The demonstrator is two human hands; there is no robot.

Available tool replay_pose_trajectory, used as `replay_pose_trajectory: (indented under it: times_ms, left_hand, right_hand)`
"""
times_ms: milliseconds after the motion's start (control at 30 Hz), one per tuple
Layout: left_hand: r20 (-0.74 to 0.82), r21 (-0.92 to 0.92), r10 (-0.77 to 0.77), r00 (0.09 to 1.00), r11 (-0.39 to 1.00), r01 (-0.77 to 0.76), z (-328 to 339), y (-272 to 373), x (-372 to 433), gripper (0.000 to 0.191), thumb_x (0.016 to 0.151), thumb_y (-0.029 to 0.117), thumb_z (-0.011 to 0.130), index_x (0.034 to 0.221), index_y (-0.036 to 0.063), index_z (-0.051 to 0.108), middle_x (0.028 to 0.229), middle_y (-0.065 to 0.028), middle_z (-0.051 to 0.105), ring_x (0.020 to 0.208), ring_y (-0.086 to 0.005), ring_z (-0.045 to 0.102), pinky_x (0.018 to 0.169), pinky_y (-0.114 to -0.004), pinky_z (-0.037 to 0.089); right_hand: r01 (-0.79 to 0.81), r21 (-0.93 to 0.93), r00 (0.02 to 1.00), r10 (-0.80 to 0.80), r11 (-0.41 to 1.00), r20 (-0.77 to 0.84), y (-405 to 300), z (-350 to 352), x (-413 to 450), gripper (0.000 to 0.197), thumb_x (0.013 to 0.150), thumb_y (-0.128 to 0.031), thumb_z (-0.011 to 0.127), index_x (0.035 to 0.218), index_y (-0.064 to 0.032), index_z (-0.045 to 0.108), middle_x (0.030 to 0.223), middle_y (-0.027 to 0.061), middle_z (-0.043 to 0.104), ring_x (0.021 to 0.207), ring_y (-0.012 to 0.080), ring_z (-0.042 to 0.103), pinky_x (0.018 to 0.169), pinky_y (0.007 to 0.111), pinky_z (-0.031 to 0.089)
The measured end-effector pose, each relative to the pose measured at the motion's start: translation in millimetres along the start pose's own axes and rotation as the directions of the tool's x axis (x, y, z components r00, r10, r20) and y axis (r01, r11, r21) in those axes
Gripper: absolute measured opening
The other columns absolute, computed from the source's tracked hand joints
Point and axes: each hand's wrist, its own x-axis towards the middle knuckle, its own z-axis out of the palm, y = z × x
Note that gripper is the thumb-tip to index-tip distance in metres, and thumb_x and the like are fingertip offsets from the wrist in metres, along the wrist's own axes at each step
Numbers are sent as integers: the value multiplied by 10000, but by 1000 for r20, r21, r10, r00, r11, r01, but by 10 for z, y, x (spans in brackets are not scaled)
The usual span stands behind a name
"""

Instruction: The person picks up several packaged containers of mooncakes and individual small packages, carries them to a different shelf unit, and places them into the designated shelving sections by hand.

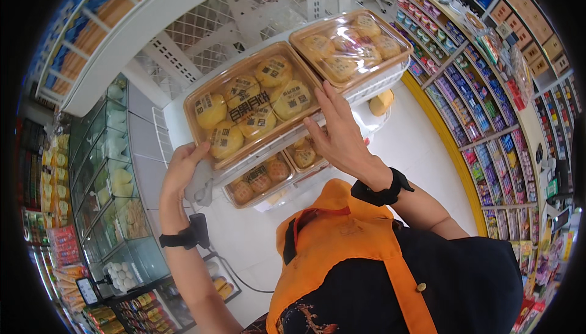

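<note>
A clear-lidded plastic box of wrapped round pastries (256, 105) lies on the upper white wire shelf. At its near left corner is my left hand (182, 169), thumb over the rim and fingers around the outer side. My right hand (341, 137) rests against the box's right end, its fingers spread near the rim. To the right, almost touching, stands a second lidded box of pastries (350, 48). On the tier below are a box of browner pastries (261, 180) and another pastry box (304, 154), partly hidden by the shelf and my right hand.
A white shelf frame (137, 27) arches over the upper left. Glass food bins (114, 187) line the left side. A long rack of small packets (476, 105) curves along the right, with a yellow base edge (439, 151). A cable crosses the tiled floor (247, 247).
</note>
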Motion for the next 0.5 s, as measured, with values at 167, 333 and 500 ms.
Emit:
replay_pose_trajectory:
  times_ms: [167,333,500]
  left_hand:
    - [12,-56,16,1000,998,-16,95,1,34,388,869,316,614,993,-51,619,834,-41,633,685,-84,564,611,-216,439]
    - [-177,-98,-38,984,995,21,235,79,-68,469,875,347,609,1106,-61,589,958,-108,641,866,-140,578,786,-221,422]
    - [-580,-12,231,781,956,-292,126,-455,-352,347,877,269,609,1082,-11,610,897,-110,637,882,-139,569,767,-247,441]
  right_hand:
    - [-129,161,981,150,979,-127,441,-525,-232,305,849,-96,583,1122,35,544,1058,153,608,934,244,587,827,316,465]
    - [-268,378,845,404,886,-349,1582,-1074,-159,191,871,-50,524,1035,15,597,920,112,647,813,124,596,739,278,488]
    - [-692,112,721,677,713,146,2656,-641,-487,280,858,-186,566,1045,21,595,919,178,654,811,215,651,745,307,503]
